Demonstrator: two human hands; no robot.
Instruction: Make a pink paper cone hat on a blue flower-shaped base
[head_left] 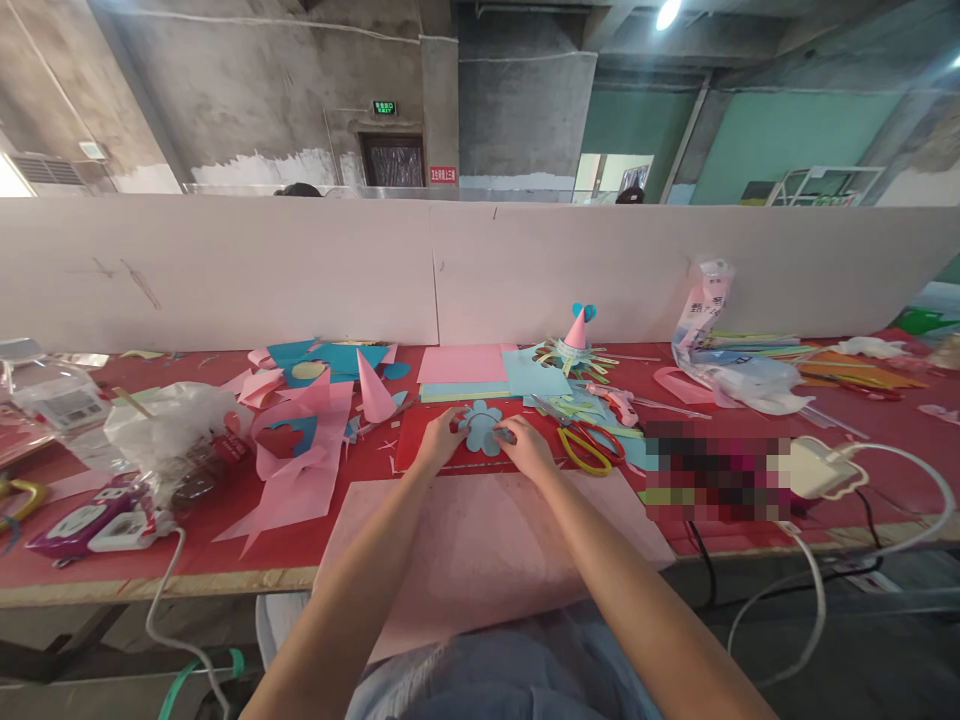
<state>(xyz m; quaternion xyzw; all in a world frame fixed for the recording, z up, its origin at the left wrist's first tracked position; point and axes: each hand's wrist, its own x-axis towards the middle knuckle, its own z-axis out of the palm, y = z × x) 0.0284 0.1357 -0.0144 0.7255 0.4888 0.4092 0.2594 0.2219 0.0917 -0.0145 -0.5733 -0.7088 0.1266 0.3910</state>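
A light blue paper flower cut-out (482, 425) lies on a red sheet (420, 440) in the middle of the red table. My left hand (439, 443) pinches the flower's left edge. My right hand (525, 447) grips its right edge with curled fingers. A large pale pink sheet (480, 550) lies under my forearms and hangs over the table's front edge. Yellow-handled scissors (589, 445) lie just right of my right hand.
Pink and blue paper scraps (300, 440) and a pink cone (373, 390) lie to the left. A small pink cone hat (576, 330) stands behind. A white charger (817, 468) with cables sits right. Plastic bags (165, 420) and a power strip (97, 520) lie far left. A beige partition (480, 260) backs the table.
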